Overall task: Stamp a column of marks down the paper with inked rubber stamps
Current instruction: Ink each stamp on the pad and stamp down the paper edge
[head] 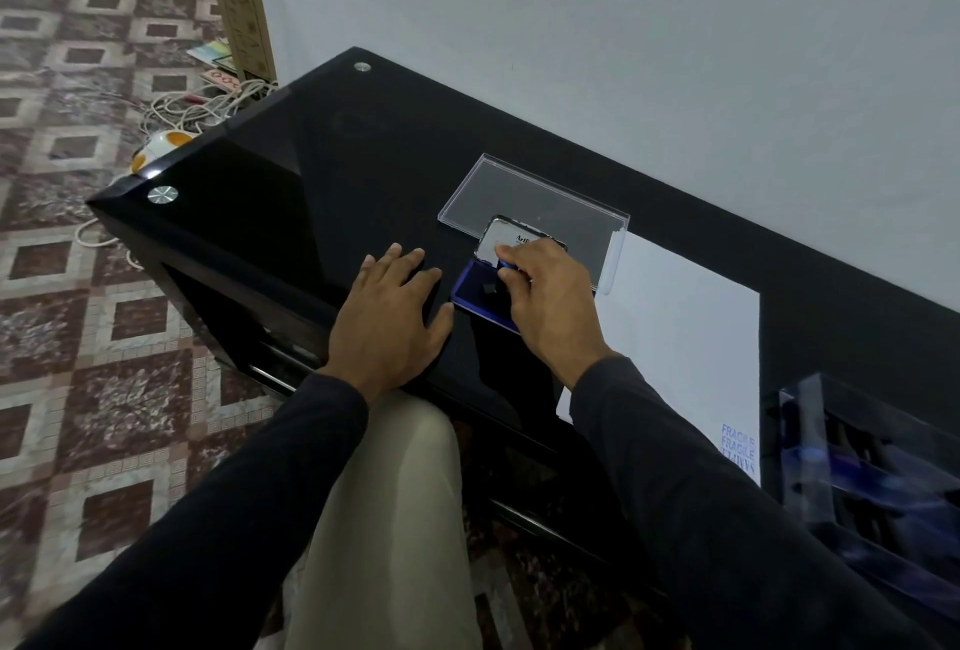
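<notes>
A person sits at a glossy black tabletop (pixel 291 171), seen from their own head looking down. The left hand (pixel 387 316) lies flat on the glass, fingers spread and straight, holding nothing, just beside an open blue ink pad (pixel 475 288). The pad's lid (pixel 506 236) stands tilted up behind it. The right hand (pixel 550 296) hovers over the pad with its fingers curled downward, apparently pinching a small rubber stamp (pixel 506 269) — most of the stamp is hidden under the hand, so its shape is unclear.

A white sheet of paper (pixel 685 337) lies to the right, its near corner already carrying a few blue "FRAGILE" marks (pixel 737 444). A clear plastic lid (pixel 535 212) rests behind the pad, overlapping the paper's far edge.

The stamp looks light and rigid — best gripped by its upper body, keeping fingers off the inked face. The paper is thin and may slide on the slick glass; the free hand could steady it.
</notes>
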Demonstrator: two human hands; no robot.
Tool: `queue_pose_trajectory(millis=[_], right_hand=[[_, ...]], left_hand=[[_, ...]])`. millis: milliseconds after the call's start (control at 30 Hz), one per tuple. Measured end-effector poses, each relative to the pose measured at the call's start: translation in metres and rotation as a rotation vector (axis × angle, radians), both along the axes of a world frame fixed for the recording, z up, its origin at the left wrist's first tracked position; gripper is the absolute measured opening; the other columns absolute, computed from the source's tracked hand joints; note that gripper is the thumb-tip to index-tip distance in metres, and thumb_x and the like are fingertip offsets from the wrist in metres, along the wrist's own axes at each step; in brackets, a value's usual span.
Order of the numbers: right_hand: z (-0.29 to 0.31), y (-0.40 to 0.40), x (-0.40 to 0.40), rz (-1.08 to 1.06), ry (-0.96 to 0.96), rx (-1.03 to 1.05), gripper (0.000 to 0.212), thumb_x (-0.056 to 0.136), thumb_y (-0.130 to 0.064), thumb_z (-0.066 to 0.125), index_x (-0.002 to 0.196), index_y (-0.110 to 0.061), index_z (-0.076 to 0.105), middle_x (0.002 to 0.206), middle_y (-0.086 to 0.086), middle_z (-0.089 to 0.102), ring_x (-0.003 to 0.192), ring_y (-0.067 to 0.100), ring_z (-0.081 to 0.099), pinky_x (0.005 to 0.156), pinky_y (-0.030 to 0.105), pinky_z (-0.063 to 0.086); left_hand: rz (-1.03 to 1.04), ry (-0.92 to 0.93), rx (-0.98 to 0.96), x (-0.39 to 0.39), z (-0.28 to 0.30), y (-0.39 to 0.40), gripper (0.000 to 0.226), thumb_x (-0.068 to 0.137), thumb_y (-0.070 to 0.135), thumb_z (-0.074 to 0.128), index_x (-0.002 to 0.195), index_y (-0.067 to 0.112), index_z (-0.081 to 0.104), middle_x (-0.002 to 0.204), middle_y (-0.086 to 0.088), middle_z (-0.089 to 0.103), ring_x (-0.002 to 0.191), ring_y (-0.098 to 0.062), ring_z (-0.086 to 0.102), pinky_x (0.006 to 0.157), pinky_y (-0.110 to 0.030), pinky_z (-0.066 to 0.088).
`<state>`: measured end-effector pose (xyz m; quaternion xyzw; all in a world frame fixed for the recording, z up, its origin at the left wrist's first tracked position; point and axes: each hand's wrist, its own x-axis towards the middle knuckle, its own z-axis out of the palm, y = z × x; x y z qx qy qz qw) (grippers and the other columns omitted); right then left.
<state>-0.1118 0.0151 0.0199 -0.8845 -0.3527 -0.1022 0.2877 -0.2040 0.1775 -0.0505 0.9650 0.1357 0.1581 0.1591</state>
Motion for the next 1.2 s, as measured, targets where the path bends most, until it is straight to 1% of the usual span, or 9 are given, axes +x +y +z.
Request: queue_pose_trajectory(millis=[100,233,333,500,633,967,1033,1133,1200], right_hand=[[0.0,0.0,-0.001,0.007,0.003,-0.002,0.02,0.094,-0.005,0.06,0.111,-0.004,0.071,0.106,0.013,0.069,0.1,0.026,0.063,0.092,0.039,0.053],[0.003,0.0,-0.001,0.025,0.027,-0.005,0.02,0.095,-0.004,0.059,0.11,-0.002,0.071,0.104,0.014,0.069,0.099,0.026,0.063,0.091,0.04,0.053],[0.003,-0.003,-0.003,0.011,0.051,0.004,0.022,0.093,-0.005,0.061,0.113,-0.003,0.071,0.108,0.012,0.069,0.104,0.026,0.063,0.095,0.041,0.051],[0.002,-0.01,-0.007,-0.02,0.071,0.006,0.026,0.089,-0.013,0.069,0.115,-0.009,0.071,0.112,0.007,0.068,0.108,0.02,0.061,0.098,0.036,0.051],[0.002,-0.013,-0.009,-0.014,0.071,-0.001,0.026,0.088,-0.013,0.071,0.114,-0.009,0.07,0.113,0.007,0.067,0.108,0.02,0.06,0.096,0.036,0.052],[-0.001,-0.005,-0.001,0.002,0.012,-0.03,0.026,0.093,-0.01,0.062,0.118,-0.007,0.069,0.112,0.009,0.07,0.108,0.025,0.061,0.097,0.042,0.05],[0.0,-0.004,0.001,0.006,0.021,-0.05,0.027,0.095,-0.012,0.06,0.121,-0.007,0.068,0.115,0.009,0.069,0.111,0.023,0.06,0.1,0.038,0.048],[0.002,-0.003,0.002,0.002,0.067,-0.072,0.028,0.097,-0.013,0.058,0.123,-0.008,0.067,0.12,0.009,0.067,0.115,0.021,0.058,0.101,0.026,0.041],[0.002,-0.004,0.002,-0.003,0.062,-0.069,0.028,0.096,-0.013,0.06,0.122,-0.008,0.067,0.119,0.009,0.068,0.113,0.021,0.059,0.1,0.027,0.042]], left_hand=[[-0.001,0.0,0.005,0.0,0.0,0.0,0.055,0.096,0.051,0.053,0.14,0.018,0.057,0.153,-0.009,0.047,0.148,-0.028,0.031,0.124,-0.048,0.02],[0.001,0.012,0.013,0.001,0.0,0.001,0.056,0.096,0.052,0.049,0.141,0.019,0.056,0.154,-0.008,0.045,0.149,-0.027,0.03,0.124,-0.046,0.018],[0.004,0.026,0.022,0.001,0.0,0.0,0.057,0.096,0.053,0.047,0.142,0.02,0.055,0.155,-0.008,0.043,0.15,-0.027,0.029,0.124,-0.045,0.016],[0.004,0.026,0.02,0.001,-0.001,0.001,0.056,0.096,0.052,0.049,0.142,0.019,0.056,0.155,-0.008,0.044,0.15,-0.027,0.029,0.124,-0.046,0.016],[0.003,0.03,0.019,0.001,0.0,0.0,0.056,0.096,0.052,0.05,0.141,0.019,0.056,0.155,-0.008,0.044,0.149,-0.027,0.029,0.124,-0.046,0.017],[0.005,0.016,0.018,0.0,0.001,0.0,0.055,0.096,0.051,0.051,0.141,0.018,0.057,0.154,-0.008,0.045,0.149,-0.027,0.03,0.124,-0.046,0.018],[0.004,0.015,0.016,0.001,0.001,0.0,0.055,0.096,0.051,0.051,0.14,0.018,0.057,0.154,-0.008,0.046,0.149,-0.027,0.031,0.124,-0.046,0.019],[0.002,0.014,0.014,0.001,0.0,0.0,0.054,0.097,0.05,0.052,0.14,0.018,0.057,0.154,-0.008,0.045,0.149,-0.028,0.03,0.124,-0.047,0.019],[0.003,0.02,0.016,0.001,0.001,0.0,0.055,0.097,0.051,0.051,0.14,0.018,0.057,0.154,-0.008,0.045,0.149,-0.028,0.03,0.124,-0.047,0.019]])
